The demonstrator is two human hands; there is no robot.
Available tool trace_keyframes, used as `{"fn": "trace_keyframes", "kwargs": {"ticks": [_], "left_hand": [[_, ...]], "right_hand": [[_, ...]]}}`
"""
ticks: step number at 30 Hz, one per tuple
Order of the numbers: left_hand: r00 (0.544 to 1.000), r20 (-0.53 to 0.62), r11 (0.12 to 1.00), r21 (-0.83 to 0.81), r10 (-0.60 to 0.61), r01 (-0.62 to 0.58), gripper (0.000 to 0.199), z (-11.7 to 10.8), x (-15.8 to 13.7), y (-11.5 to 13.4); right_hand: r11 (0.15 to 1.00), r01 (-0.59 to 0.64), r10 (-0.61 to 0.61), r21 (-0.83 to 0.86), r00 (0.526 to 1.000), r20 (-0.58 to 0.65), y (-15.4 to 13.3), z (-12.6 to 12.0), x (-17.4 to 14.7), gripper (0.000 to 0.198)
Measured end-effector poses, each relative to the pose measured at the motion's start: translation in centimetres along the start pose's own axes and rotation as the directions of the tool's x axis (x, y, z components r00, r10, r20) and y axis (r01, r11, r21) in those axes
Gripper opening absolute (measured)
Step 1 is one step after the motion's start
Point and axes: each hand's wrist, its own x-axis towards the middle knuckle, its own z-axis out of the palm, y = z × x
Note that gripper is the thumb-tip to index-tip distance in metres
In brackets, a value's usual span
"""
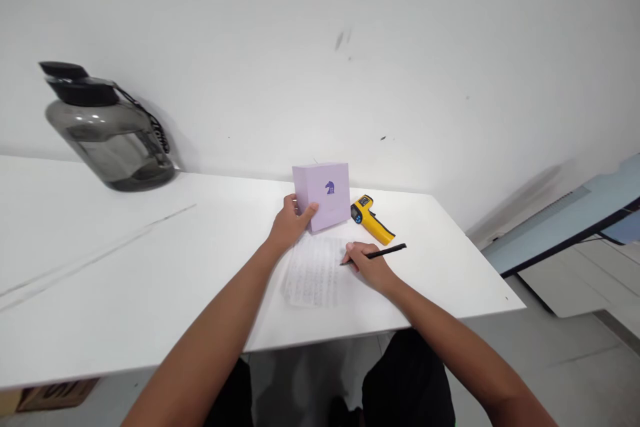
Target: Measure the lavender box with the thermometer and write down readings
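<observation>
My left hand grips the lower left edge of a lilac box, its thumb on the front face. The box has a dark purple horse-head mark and stands near the wall, slightly tilted. In my right hand is a slim black pen, its tip at the right part of a sheet of paper covered with faint lines of writing. The writing is too blurred to read. Just beyond my right hand lies a yellow and black infrared thermometer, close to the box's right side.
A large grey translucent water jug with a black lid stands at the back left by the white wall. The white table ends at the right, where a light blue panel leans. A cardboard box shows beneath the table.
</observation>
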Motion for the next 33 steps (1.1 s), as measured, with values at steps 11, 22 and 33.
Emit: {"fn": "trace_keyframes", "kwargs": {"ticks": [11, 22, 33], "left_hand": [[1.0, -0.005, 1.0, 0.009, -0.001, 0.001, 0.077, 0.1, 0.1, -0.6], [1.0, 0.02, 0.999, 0.042, -0.022, 0.021, 0.081, 0.1, 0.0, -0.4], [1.0, 0.002, 1.0, 0.025, -0.007, 0.007, 0.078, 0.3, 0.3, -0.8]], "right_hand": [[0.991, 0.039, -0.038, -0.128, 0.999, 0.008, -0.5, 0.1, -0.3, 0.04], [0.992, 0.014, -0.004, -0.123, 0.997, 0.074, 0.7, 0.1, 0.2, 0.041], [0.966, -0.175, 0.162, 0.191, 0.983, 0.082, -0.4, -0.1, 1.8, 0.044]]}}
